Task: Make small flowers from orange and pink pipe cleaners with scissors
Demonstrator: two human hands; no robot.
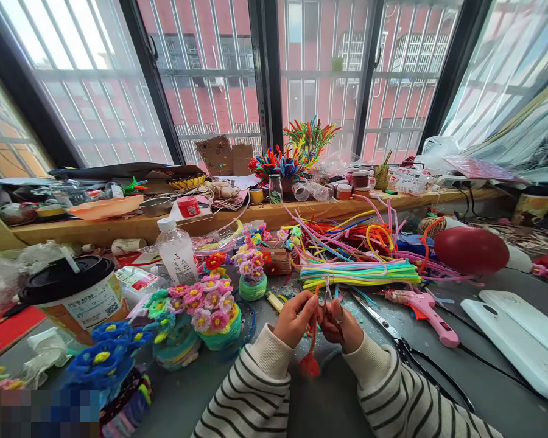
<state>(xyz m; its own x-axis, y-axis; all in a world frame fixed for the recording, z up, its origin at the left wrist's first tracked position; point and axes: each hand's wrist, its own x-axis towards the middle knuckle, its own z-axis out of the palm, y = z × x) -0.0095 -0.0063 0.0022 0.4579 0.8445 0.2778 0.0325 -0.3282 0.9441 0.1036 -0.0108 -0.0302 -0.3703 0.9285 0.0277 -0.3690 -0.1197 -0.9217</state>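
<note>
My left hand pinches an orange-red pipe cleaner between thumb and fingers. Its top end pokes up above my fingertips, and a red fuzzy clump hangs at the bottom. Close beside it, my right hand is closed around small scissors, blades pointing up and away near the pipe cleaner's upper part. Whether the blades touch it I cannot tell. Beyond both hands lies a bundle of green, yellow and blue pipe cleaners. Pots of pink fuzzy flowers stand to the left.
Large black-handled scissors and a pink glue gun with its cord lie at right, near a white power-bank-like slab. A lidded cup, a plastic bottle and blue flowers crowd the left. A dark red balloon rests farther right.
</note>
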